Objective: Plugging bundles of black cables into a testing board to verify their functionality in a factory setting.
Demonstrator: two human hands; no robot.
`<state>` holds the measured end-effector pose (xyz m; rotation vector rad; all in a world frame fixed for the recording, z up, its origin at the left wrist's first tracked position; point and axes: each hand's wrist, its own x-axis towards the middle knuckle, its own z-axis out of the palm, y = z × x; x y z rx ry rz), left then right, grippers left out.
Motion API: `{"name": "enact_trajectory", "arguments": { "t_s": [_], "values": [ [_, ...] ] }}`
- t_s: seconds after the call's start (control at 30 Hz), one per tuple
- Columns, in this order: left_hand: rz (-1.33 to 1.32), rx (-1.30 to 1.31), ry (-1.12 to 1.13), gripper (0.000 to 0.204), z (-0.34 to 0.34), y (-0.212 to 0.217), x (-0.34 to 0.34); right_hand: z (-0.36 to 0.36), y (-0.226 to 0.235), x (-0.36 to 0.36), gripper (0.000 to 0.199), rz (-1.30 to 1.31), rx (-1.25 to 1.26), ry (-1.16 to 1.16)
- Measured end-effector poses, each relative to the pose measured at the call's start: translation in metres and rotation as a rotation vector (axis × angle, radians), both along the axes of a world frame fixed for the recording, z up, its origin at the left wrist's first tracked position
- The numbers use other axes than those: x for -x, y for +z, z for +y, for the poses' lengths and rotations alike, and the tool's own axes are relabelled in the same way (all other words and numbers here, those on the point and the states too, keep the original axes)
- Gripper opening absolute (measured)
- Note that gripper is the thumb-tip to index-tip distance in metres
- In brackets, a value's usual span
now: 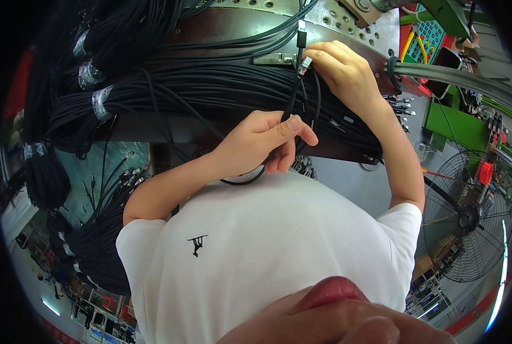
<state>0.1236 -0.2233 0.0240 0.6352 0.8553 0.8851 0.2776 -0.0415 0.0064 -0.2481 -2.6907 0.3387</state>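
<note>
I have one black cable (290, 103) in hand. My left hand (262, 143) is closed around its middle, just below the big cable bundle (210, 92) on the counter (336, 26). My right hand (339, 69) pinches its metal plug (305, 63) at the bundle's upper edge. Judging by the taped bundles lying there, many cables seem done; this one is mid-handling.
</note>
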Motion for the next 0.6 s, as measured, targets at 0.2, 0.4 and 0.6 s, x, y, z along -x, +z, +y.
{"name": "enact_trajectory", "arguments": {
  "t_s": [0.2,0.4,0.6],
  "values": [
    [-0.031,-0.034,-0.091,0.049,0.007,0.004,-0.005,0.018,0.016,0.007,0.023,0.228,-0.299,-0.015],
    [-0.237,0.229,0.226,0.052,0.042,0.020,-0.003,-0.016,0.026,-0.009,0.020,0.215,-0.397,0.000],
    [0.233,-0.038,-0.064,0.037,0.038,0.021,-0.002,0.001,0.014,-0.023,0.015,0.199,-0.275,-0.165]
  ]
}}
